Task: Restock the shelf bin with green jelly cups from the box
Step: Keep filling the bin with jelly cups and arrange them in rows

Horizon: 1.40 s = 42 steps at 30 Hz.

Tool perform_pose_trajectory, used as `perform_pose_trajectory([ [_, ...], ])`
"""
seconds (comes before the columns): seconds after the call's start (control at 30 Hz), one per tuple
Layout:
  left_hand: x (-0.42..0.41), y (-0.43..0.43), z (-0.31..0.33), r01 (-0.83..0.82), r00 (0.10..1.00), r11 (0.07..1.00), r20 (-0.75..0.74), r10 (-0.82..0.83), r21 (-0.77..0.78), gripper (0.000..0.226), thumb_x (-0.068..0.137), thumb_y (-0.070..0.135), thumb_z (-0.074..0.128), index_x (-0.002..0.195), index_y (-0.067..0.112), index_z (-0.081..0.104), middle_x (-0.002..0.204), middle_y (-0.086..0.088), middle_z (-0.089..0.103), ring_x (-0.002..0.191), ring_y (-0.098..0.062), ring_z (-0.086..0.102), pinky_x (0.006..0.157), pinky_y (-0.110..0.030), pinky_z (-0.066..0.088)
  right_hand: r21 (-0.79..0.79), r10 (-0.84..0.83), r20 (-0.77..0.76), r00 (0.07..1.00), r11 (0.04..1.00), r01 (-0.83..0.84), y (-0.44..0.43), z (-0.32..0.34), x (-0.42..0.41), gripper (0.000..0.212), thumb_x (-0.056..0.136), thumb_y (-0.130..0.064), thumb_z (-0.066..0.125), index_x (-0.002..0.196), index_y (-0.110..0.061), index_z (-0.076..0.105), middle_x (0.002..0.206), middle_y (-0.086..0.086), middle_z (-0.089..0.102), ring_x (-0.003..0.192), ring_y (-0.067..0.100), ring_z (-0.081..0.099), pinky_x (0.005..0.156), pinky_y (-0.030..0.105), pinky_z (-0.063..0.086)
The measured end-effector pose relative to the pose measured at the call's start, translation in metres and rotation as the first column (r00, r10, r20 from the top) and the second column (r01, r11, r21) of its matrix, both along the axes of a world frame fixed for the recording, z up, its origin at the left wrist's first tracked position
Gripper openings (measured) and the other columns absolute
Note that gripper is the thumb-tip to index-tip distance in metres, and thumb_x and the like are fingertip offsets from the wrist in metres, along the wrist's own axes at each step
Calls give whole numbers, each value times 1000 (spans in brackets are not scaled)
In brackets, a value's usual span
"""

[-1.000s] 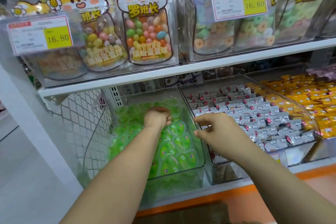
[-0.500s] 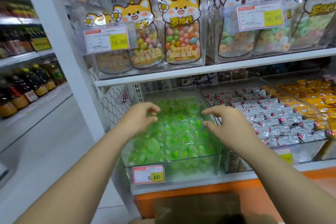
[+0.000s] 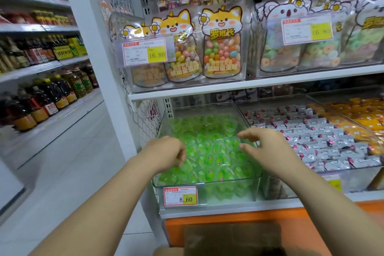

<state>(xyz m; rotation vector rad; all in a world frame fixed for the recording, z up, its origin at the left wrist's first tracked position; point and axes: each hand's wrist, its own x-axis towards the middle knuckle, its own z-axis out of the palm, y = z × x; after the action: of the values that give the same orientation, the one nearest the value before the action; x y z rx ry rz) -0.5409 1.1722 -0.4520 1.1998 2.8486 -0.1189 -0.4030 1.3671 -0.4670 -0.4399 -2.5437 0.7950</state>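
Note:
A clear plastic shelf bin (image 3: pixel 207 183) on the lower shelf is filled with several green jelly cups (image 3: pixel 209 151). It carries a price tag reading 8.60 (image 3: pixel 180 196) on its front wall. My left hand (image 3: pixel 166 153) hovers over the bin's left side, fingers loosely curled and holding nothing. Over the bin's right side is my right hand (image 3: pixel 264 145), fingers relaxed and spread, also without a cup. A brown cardboard box (image 3: pixel 228 239) shows at the bottom edge, below the shelf; its contents are hidden.
Right of the green bin stand a bin of silver-wrapped sweets (image 3: pixel 324 141) and one of orange packets (image 3: pixel 361 114). The upper shelf (image 3: pixel 249 84) holds candy bags just above. A wire mesh panel (image 3: pixel 145 122) flanks the bin's left. An aisle with bottled oil (image 3: pixel 47 97) lies left.
My left hand came up out of the back of the bin and both hands drew toward its front. The view pulled back and turned left, showing the aisle.

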Motion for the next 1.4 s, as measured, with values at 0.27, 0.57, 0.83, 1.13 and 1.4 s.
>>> perform_pose_trajectory([
  [0.27, -2, 21, -4, -254, 916, 675, 397, -63, 693, 21, 87, 7, 62, 71, 20, 60, 70, 3, 66, 68, -10, 63, 68, -23, 52, -7, 54, -33, 998, 998, -55, -1, 1, 2, 26, 84, -18, 67, 110, -19, 68, 107, -6, 68, 90, 0, 55, 82, 9, 35],
  [0.57, -21, 93, -43, -854, 469, 172, 870, -154, 491, 9, 92, -2, 53, 99, -2, 58, 75, -10, 62, 53, -5, 63, 53, -12, 52, -35, -105, 9, 994, 994, 106, 15, -1, 0, 25, 84, -21, 66, 110, -22, 67, 121, -2, 61, 111, 16, 55, 89, 24, 41],
  [0.83, -44, 112, -52, -872, 448, 177, 890, -87, 456, 27, 89, -3, 56, 115, -10, 55, 98, -19, 65, 76, -18, 66, 69, -22, 55, 65, -50, 110, 993, 997, 43, 19, -13, -6, 30, 86, -22, 64, 115, -25, 63, 131, -6, 53, 118, 12, 50, 93, 20, 36],
  [1.13, -55, 120, -60, -867, 463, 195, 886, -24, 458, 25, 90, -2, 56, 113, -12, 54, 89, -16, 65, 57, -9, 64, 56, -17, 53, 131, -52, 127, 990, 991, 36, 19, -14, -11, 32, 88, -25, 62, 119, -28, 60, 135, -10, 48, 121, 12, 47, 96, 22, 36],
  [1.4, -48, 117, -59, -812, 528, 269, 848, -44, 519, 24, 90, -2, 56, 114, -7, 57, 89, -15, 65, 66, -10, 61, 54, -13, 51, 136, -58, 121, 991, 990, 41, 21, -16, -13, 30, 86, -25, 63, 116, -28, 61, 132, -9, 51, 119, 13, 49, 96, 24, 38],
])
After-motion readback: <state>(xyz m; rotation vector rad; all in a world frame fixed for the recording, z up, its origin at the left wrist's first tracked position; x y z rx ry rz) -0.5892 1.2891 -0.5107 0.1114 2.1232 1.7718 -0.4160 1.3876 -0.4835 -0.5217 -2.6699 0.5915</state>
